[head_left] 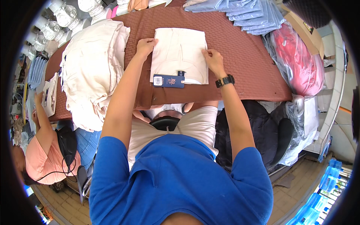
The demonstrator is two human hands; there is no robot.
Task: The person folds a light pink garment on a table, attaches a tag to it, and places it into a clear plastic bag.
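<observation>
Both hands, left (145,45) and right (213,60), pressed flat, apparently, on the folded cream garment (180,52) on the table (247,63), its tag (168,81) still loose.

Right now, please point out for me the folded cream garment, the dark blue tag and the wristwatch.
Folded cream garment (180,52): head view, on the middle of its flat top.
Dark blue tag (168,81): head view, on the middle of the card.
Wristwatch (225,81): head view, on the black case at the right wrist.
</observation>
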